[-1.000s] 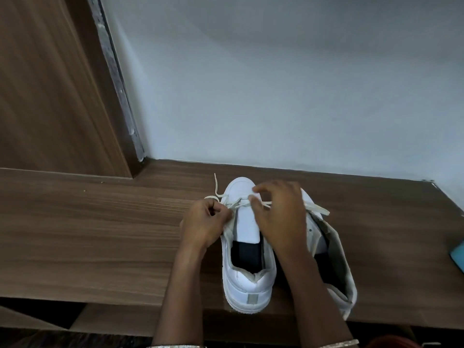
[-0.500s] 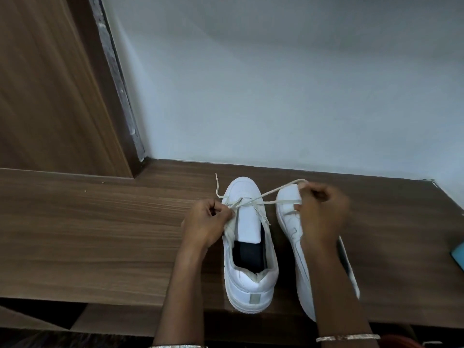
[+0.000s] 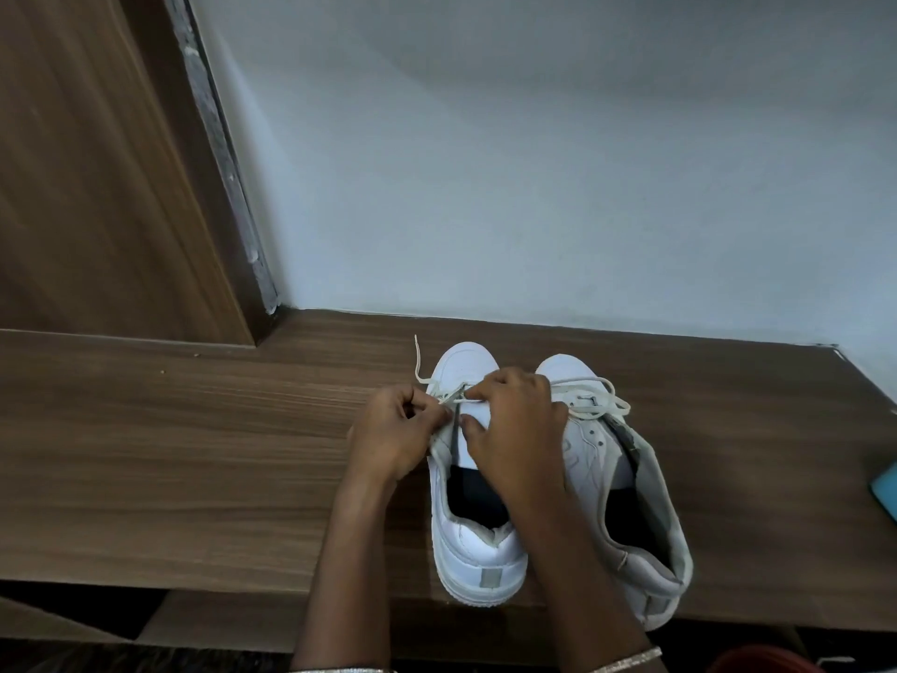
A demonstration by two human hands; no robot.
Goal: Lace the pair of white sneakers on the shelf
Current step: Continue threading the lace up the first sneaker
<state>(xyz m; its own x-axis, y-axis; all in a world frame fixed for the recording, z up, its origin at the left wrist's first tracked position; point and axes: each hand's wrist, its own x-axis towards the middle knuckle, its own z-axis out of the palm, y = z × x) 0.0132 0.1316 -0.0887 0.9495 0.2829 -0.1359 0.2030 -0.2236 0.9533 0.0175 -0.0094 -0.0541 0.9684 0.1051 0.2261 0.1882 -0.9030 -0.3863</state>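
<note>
- Two white sneakers stand side by side near the front edge of the wooden shelf (image 3: 194,454), toes pointing at the wall (image 3: 534,162) and heels toward the person.
- The left sneaker (image 3: 480,551) sits upright on its sole, and its dark inside shows behind the white tongue.
- The right sneaker (image 3: 594,459) is just beside it, touching or nearly so. It leans over to the right, and its grey collar sags open.
- Both hands meet over the front of the left sneaker, at the lowest eyelets.
- The left hand (image 3: 398,429) is at the sneaker's left edge, fingers curled in tight and pinching the cream lace (image 3: 602,411) where it leaves the eyelet row.
- The right hand (image 3: 514,429) reaches across from the right and covers part of the tongue. Its forefinger and thumb are closed on the lace at the top of the tongue.
- A short free end of the lace sticks up and away on the shelf to the left of the toe.
- Slack loops of lace lie across the front of the right sneaker. Which shoe they are threaded into cannot be told.
- A thin bracelet (image 3: 626,665) circles the right wrist.
- A brown wooden panel (image 3: 97,187) rises at the left, against the wall.
- A pale blue object (image 3: 886,488) pokes in at the right edge of the shelf, well apart from the sneakers.
</note>
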